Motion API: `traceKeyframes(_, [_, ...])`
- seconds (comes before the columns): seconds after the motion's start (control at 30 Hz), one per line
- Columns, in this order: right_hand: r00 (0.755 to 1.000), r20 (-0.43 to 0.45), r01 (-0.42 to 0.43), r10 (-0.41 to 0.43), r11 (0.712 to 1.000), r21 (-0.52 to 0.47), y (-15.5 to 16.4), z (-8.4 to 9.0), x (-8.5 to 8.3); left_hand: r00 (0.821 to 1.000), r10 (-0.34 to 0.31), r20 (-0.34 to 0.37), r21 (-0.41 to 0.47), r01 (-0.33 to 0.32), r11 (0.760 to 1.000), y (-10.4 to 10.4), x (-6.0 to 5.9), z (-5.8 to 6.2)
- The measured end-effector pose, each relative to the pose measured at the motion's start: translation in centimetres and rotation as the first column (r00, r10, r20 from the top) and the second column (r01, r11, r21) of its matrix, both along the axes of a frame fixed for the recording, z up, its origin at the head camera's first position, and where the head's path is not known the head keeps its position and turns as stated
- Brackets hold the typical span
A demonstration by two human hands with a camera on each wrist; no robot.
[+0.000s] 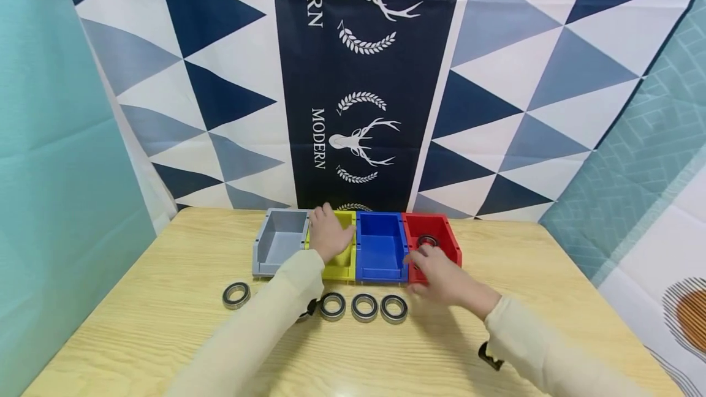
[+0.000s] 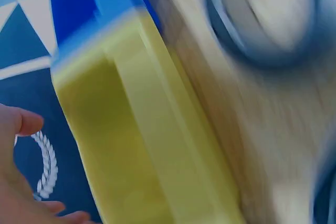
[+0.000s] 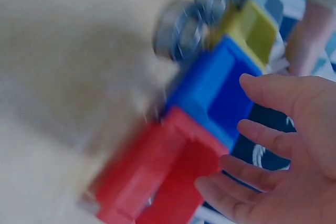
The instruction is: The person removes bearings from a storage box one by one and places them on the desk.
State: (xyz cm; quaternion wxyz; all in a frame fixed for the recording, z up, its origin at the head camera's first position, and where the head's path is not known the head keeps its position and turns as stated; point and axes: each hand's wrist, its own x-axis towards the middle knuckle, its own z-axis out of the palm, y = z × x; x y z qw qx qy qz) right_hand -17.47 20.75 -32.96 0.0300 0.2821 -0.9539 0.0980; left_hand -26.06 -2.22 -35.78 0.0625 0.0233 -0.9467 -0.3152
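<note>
Four small bins stand in a row on the wooden table (image 1: 138,323): grey (image 1: 278,244), yellow (image 1: 344,265), blue (image 1: 380,250) and red (image 1: 441,228). A steel bearing (image 1: 427,241) lies inside the red bin. My left hand (image 1: 329,234) hovers over the yellow bin with relaxed fingers and holds nothing. My right hand (image 1: 436,271) is at the red bin's front edge, fingers spread and empty. The blurred right wrist view shows that open hand (image 3: 283,145) beside the red bin (image 3: 152,177) and blue bin (image 3: 215,87). The left wrist view shows fingertips (image 2: 21,182) by the yellow bin (image 2: 131,145).
Several bearings lie in a row in front of the bins: one at the left (image 1: 236,294), then three together (image 1: 333,306), (image 1: 364,307), (image 1: 394,309). A patterned cloth backdrop (image 1: 364,78) hangs right behind the bins. One bearing (image 2: 268,19) appears blurred in the left wrist view.
</note>
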Motion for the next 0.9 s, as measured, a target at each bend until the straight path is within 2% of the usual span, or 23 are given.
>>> traceKeyframes(0.07, [1.0,-0.006,0.025,-0.025,1.0,0.017,0.7,0.7,-1.1,0.995,-0.021,0.094,0.115,0.01,0.993,1.2,0.2,-0.1])
traceKeyframes(0.17, [0.996,0.038,0.078,-0.08,0.996,0.052,1.3,1.4,-2.8,0.978,-0.029,0.206,0.243,-0.022,0.97,2.7,0.1,-0.4])
traceKeyframes(0.23, [0.987,0.098,0.118,-0.126,0.989,0.088,1.5,1.7,-3.9,0.967,-0.025,0.255,0.298,-0.054,0.953,3.4,0.0,-0.6])
traceKeyframes(0.33, [0.965,0.199,0.148,-0.173,0.98,0.134,1.4,2.1,-5.2,0.957,-0.002,0.289,0.319,-0.095,0.943,4.2,-0.1,-0.7])
traceKeyframes(0.5, [0.926,0.304,0.151,-0.225,0.957,0.246,0.5,2.2,-7.1,0.955,0.049,0.292,0.255,-0.127,0.959,4.6,-0.3,-0.7])
traceKeyframes(0.73, [0.884,0.354,0.2,-0.307,0.93,0.308,-0.6,1.7,-9.1,0.949,0.11,0.296,0.114,-0.15,0.982,5.1,-0.5,-0.6])
traceKeyframes(0.9, [0.866,0.362,0.194,-0.344,0.899,0.392,-0.3,0.6,-9.7,0.955,0.13,0.268,0.086,-0.158,0.984,6.0,-0.6,-1.1])
